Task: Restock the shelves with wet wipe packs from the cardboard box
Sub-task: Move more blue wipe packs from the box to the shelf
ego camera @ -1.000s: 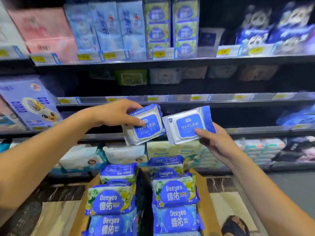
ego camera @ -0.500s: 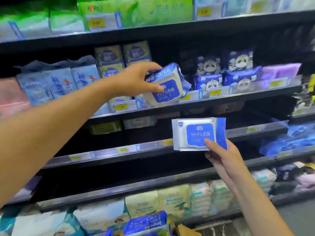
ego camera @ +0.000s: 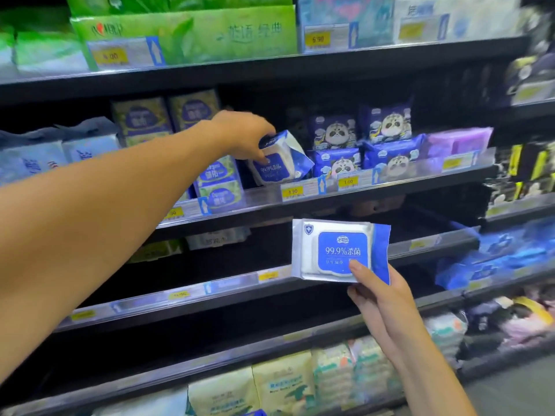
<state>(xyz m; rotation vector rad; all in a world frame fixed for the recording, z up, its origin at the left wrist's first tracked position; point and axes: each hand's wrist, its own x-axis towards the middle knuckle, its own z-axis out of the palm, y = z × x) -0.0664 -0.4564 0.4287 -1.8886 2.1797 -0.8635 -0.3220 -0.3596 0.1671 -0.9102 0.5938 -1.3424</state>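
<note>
My left hand (ego camera: pixel 243 136) grips a blue-and-white wet wipe pack (ego camera: pixel 280 159) from above and holds it on the second shelf (ego camera: pixel 390 187), between the green-blue packs and the panda packs. My right hand (ego camera: pixel 378 298) pinches a second, identical wet wipe pack (ego camera: pixel 339 250) by its lower edge, thumb on the front. That pack is held upright in front of the dark shelf below. The cardboard box is out of view.
Panda-print packs (ego camera: pixel 360 145) and a purple pack (ego camera: pixel 459 142) fill the second shelf to the right. Green tissue packs (ego camera: pixel 186 34) line the top shelf. Lower shelves hold blue packs (ego camera: pixel 495 262) at right and pale packs (ego camera: pixel 300 382) at the bottom.
My view has tilted up and the box has dropped out of sight. My left hand has carried its pack up and onto the second shelf. My right hand holds its pack lower, nearly still.
</note>
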